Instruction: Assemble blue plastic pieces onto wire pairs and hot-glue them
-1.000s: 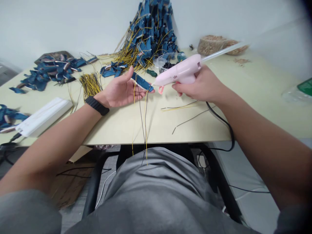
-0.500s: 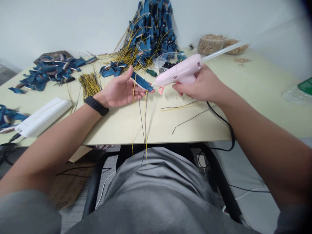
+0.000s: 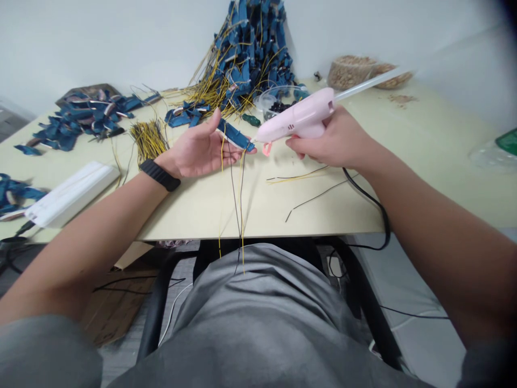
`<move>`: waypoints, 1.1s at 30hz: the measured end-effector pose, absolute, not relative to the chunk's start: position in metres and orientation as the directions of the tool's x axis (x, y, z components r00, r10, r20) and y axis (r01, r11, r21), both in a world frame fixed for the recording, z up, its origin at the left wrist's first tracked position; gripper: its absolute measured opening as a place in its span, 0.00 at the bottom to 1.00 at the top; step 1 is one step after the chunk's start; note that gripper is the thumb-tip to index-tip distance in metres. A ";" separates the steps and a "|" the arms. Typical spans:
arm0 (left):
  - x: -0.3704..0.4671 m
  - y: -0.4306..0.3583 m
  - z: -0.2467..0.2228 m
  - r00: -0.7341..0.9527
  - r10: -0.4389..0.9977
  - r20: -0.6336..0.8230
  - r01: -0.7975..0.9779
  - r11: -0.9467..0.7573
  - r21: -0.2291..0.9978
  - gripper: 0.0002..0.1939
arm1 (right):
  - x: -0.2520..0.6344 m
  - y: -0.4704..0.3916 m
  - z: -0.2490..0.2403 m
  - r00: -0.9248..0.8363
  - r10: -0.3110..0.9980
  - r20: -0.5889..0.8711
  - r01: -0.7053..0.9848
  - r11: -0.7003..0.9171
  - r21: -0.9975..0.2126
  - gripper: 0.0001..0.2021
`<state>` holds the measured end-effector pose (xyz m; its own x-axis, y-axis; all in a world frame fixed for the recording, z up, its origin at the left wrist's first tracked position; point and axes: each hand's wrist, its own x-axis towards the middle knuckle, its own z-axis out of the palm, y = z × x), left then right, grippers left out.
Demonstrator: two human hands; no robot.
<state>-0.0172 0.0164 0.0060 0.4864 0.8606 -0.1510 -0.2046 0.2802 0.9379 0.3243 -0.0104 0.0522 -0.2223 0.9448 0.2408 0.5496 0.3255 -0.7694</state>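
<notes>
A blue strip (image 3: 234, 134) with a white edge lies across the fingers of my left hand (image 3: 202, 150), palm up, thumb raised. Thin yellow and black wires (image 3: 241, 199) hang from the strip over the table edge. My right hand (image 3: 337, 141) is wrapped round the handle of a pink glue gun (image 3: 297, 117). The gun's nozzle points left and meets or nearly meets the strip's right end; a clear glue stick (image 3: 369, 84) sticks out of its back.
Behind stands a tall heap of blue pieces (image 3: 250, 59) with yellow wires. At left are more blue pieces (image 3: 89, 116), a yellow wire bundle (image 3: 148, 141) and a white box (image 3: 75, 194). Loose wires (image 3: 315, 199) and a black cord (image 3: 374, 202) lie near my right hand.
</notes>
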 end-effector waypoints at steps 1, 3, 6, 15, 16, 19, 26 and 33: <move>-0.018 0.017 0.005 0.481 0.864 -0.150 -0.203 0.276 0.939 0.39 | 0.324 -0.010 0.052 -0.217 0.946 0.241 0.551 0.323 -0.769 0.15; -0.018 0.018 0.004 0.478 0.866 -0.144 -0.202 0.269 0.942 0.38 | 0.324 -0.010 0.051 -0.219 0.943 0.248 0.554 0.330 -0.765 0.15; -0.018 0.017 0.005 0.490 0.860 -0.138 -0.201 0.266 0.943 0.39 | 0.325 -0.009 0.050 -0.233 0.934 0.269 0.556 0.355 -0.752 0.13; -0.012 0.013 0.010 0.518 0.844 -0.142 -0.172 0.265 0.949 0.47 | 0.324 -0.012 0.053 -0.258 0.929 0.265 0.540 0.366 -0.758 0.16; -0.012 0.013 0.010 0.517 0.844 -0.145 -0.170 0.267 0.948 0.47 | 0.324 -0.013 0.053 -0.260 0.930 0.259 0.540 0.363 -0.760 0.16; -0.011 0.013 0.011 0.530 0.836 -0.144 -0.177 0.275 0.945 0.47 | 0.323 -0.014 0.055 -0.244 0.941 0.235 0.554 0.334 -0.763 0.16; -0.007 0.008 0.015 0.533 0.836 -0.131 -0.187 0.268 0.945 0.51 | 0.322 -0.015 0.055 -0.253 0.936 0.243 0.570 0.347 -0.744 0.18; -0.009 0.010 0.013 0.493 0.856 -0.158 -0.175 0.275 0.945 0.51 | 0.322 -0.017 0.058 -0.254 0.940 0.229 0.561 0.336 -0.757 0.17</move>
